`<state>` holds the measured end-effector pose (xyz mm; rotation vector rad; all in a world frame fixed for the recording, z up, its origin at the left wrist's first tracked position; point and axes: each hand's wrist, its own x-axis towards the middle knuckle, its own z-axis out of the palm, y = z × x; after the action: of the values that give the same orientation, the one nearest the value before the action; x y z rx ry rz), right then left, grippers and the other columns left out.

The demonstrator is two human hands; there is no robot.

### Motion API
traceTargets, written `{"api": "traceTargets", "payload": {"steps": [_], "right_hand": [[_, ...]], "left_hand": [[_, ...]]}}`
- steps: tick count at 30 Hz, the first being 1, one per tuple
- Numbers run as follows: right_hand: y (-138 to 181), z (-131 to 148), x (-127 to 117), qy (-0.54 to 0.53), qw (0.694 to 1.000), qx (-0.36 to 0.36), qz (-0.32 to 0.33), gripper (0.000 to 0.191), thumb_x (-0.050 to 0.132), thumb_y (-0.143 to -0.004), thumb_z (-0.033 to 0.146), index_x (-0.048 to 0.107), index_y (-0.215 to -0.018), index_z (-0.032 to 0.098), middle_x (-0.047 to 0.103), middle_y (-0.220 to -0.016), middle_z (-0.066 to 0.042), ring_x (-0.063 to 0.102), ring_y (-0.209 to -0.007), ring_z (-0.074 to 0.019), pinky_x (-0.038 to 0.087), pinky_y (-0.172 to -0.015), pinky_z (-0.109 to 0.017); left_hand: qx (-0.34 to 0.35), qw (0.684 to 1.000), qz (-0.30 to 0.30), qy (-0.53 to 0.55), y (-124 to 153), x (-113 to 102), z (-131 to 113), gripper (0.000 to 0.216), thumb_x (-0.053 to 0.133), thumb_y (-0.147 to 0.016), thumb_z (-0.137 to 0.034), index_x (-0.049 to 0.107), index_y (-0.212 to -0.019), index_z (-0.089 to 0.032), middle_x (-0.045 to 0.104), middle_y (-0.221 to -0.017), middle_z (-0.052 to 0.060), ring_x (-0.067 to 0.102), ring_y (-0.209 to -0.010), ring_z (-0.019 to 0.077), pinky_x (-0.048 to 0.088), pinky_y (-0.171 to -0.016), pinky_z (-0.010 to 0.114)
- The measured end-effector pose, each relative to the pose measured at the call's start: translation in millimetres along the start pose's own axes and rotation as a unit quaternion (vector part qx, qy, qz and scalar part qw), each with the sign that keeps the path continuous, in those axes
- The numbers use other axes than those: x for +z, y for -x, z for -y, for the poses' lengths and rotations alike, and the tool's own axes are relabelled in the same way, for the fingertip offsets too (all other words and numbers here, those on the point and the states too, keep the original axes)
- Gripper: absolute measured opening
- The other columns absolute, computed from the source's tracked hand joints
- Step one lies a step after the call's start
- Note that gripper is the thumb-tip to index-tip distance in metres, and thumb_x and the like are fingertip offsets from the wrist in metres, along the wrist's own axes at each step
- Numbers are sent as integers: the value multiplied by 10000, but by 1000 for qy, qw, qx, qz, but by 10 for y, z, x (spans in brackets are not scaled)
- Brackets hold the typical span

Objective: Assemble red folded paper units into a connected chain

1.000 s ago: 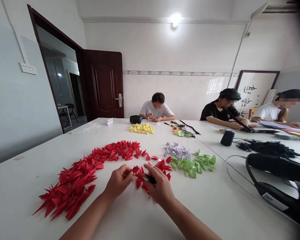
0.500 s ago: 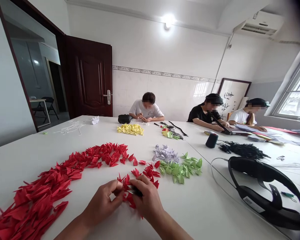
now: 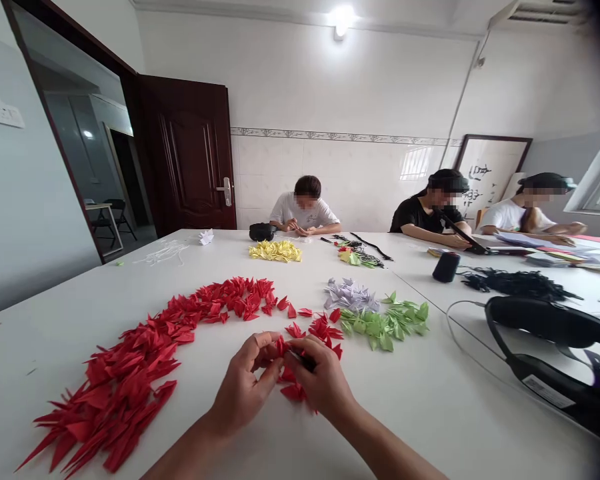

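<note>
My left hand (image 3: 243, 387) and right hand (image 3: 323, 383) meet together, pinching a red paper crane (image 3: 282, 346) and a small dark thing (image 3: 303, 360). Just beyond lies the long red heap (image 3: 115, 380), apart from the green cranes (image 3: 385, 327), apparently to keep colours sorted.

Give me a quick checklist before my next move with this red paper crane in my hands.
Left hand on the red paper crane: ok, fingers against it.
Right hand on the small black item: ok, pinched; what it is, cannot tell.
Large red crane pile away from the hands: ok.
Green paper cranes apart from the loose red cranes: cannot tell, they lie very close.
Black headphones away from the hands: ok.
</note>
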<state>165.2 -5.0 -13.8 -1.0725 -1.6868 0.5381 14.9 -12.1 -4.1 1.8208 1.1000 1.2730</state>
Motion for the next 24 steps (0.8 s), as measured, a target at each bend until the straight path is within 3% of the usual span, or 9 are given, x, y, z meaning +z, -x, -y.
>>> {"api": "traceTargets", "payload": {"steps": [5, 11, 17, 24], "right_hand": [[44, 43, 12, -26, 999, 4, -18, 162, 552, -775, 296, 639, -838, 174, 593, -757, -31, 548, -645, -126, 449, -582, -226], [56, 25, 4, -28, 999, 7, 22, 195, 553, -783, 324, 646, -890, 189, 616, -780, -39, 568, -696, -145, 462, -615, -239], [34, 20, -56, -66, 994, 65, 54, 342, 556, -779, 424, 609, -1012, 179, 628, -808, -47, 571, -721, -150, 468, -621, -237], [32, 64, -106, -63, 993, 23, 98, 316, 482, -835, 412, 628, -1001, 187, 643, -805, -40, 575, -719, -144, 458, -626, -232]], "left_hand": [[-9, 997, 15, 74, -11, 0, -19, 163, 512, -797, -262, 525, -935, -177, 597, -882, 44, 582, -802, 144, 494, -730, 283], [-28, 991, 33, 127, -32, -27, -16, 127, 526, -790, -238, 548, -897, -172, 595, -819, 28, 560, -747, 129, 479, -689, 269], [-53, 986, 24, 155, -62, -62, 10, 93, 561, -760, -221, 548, -835, -167, 594, -802, 27, 556, -734, 129, 471, -674, 268], [-67, 983, 18, 168, -121, -111, 41, 57, 558, -733, -159, 505, -753, -170, 554, -736, 2, 534, -680, 112, 453, -638, 254]]}}
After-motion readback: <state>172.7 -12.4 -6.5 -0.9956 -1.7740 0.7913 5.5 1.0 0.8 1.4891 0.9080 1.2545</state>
